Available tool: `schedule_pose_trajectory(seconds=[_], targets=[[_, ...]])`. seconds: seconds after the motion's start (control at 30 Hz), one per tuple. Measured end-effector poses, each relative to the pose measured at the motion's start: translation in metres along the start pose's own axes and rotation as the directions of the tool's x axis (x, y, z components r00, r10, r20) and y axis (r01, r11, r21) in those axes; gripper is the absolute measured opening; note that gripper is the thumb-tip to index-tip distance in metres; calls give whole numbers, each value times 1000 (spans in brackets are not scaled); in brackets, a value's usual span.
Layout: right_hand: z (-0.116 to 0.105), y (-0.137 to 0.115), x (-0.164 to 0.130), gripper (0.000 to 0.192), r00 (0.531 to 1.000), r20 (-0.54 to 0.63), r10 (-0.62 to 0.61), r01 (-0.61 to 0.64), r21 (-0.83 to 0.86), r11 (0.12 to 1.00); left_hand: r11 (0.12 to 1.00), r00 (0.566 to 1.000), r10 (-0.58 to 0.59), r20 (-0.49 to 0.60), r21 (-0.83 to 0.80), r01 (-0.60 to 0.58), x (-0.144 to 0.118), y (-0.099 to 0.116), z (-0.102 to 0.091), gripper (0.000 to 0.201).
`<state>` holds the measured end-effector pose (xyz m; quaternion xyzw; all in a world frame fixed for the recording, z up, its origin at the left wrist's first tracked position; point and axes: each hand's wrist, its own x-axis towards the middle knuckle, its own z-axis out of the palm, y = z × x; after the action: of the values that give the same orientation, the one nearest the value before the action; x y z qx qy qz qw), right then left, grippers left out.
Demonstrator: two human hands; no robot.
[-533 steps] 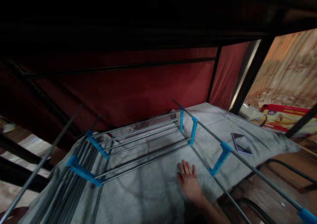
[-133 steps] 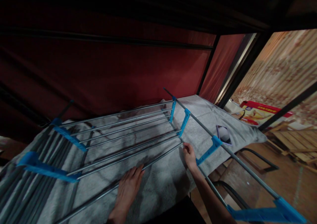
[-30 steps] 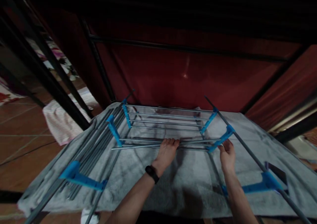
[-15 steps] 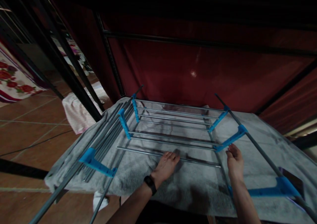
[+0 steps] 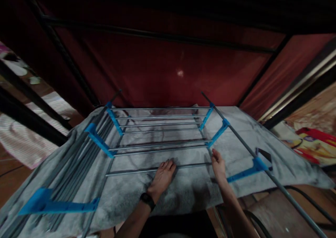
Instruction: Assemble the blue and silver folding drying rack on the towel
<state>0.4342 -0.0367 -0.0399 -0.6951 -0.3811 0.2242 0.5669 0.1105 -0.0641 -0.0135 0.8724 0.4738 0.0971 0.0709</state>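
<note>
At the far left a striped cloth (image 5: 18,140) lies on the floor beyond a black post (image 5: 28,120). Next comes a bundle of grey rods (image 5: 70,168) resting on the grey towel (image 5: 168,196), with a blue bracket (image 5: 56,205) across its near end. The rack (image 5: 160,129) sits mid-towel, thin metal rails strung between blue side pieces.

One loose rod (image 5: 136,170) lies across the towel just in front of the rack. The left hand (image 5: 162,176), a black watch (image 5: 147,200) on its wrist, lies flat with fingers spread on the towel, its fingertips touching the rod near the middle. The right hand (image 5: 218,165) is at the rod's right end, fingers loosely curled; in this dim light I cannot tell whether it actually grips the rod or the frame tube beside it.

Further right a long grey pole (image 5: 244,147) runs diagonally, carrying another blue arm (image 5: 243,173). A dark phone (image 5: 264,156) lies just beyond it on the towel. A red-and-yellow box (image 5: 313,143) sits at the far right.
</note>
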Motion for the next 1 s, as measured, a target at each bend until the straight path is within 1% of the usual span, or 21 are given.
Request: schedule_pose_trajectory(seconds=[0.1, 0.2, 0.3, 0.4, 0.47, 0.53, 0.63, 0.7, 0.8, 0.9, 1.0], targets=[[4, 4, 0, 48, 1000, -8, -30, 31, 21, 999, 1000, 999, 14, -34, -1, -14, 2, -5, 1, 44], [7, 7, 6, 49, 1000, -11, -9, 9, 35, 999, 1000, 997, 24, -79, 7, -24, 2, -11, 2, 36], [10, 8, 10, 50, 1000, -18, 15, -15, 27, 1000, 999, 992, 32, -123, 22, -30, -3, -18, 2, 36], [12, 5, 11, 48, 1000, -31, -3, 3, -8, 1000, 999, 983, 21, -182, 29, -16, -15, -26, 0, 39], [13, 2, 11, 48, 999, -22, -47, 46, -56, 997, 999, 973, -10, -230, 39, 20, -25, -33, -3, 40], [13, -2, 8, 49, 993, -4, -116, 115, -110, 987, 997, 961, -44, -272, 54, 61, -36, -43, -5, 40], [13, -4, 1, 49, 970, 40, -238, 241, -196, 950, 991, 939, -83, -334, 73, 114, -53, -63, -7, 40], [14, -2, -8, 49, 943, 90, -321, 333, -260, 906, 984, 913, -113, -393, 85, 158, -64, -76, -6, 41], [18, 4, -30, 45, 876, 187, -445, 483, -338, 808, 976, 877, -125, -464, 101, 193, -79, -91, -2, 44], [21, 9, -55, 40, 794, 308, -525, 608, -360, 708, 978, 880, -102, -465, 117, 176, -89, -98, 4, 43], [21, 10, -74, 39, 702, 426, -571, 710, -349, 612, 971, 884, -133, -449, 119, 207, -92, -95, 6, 41]])
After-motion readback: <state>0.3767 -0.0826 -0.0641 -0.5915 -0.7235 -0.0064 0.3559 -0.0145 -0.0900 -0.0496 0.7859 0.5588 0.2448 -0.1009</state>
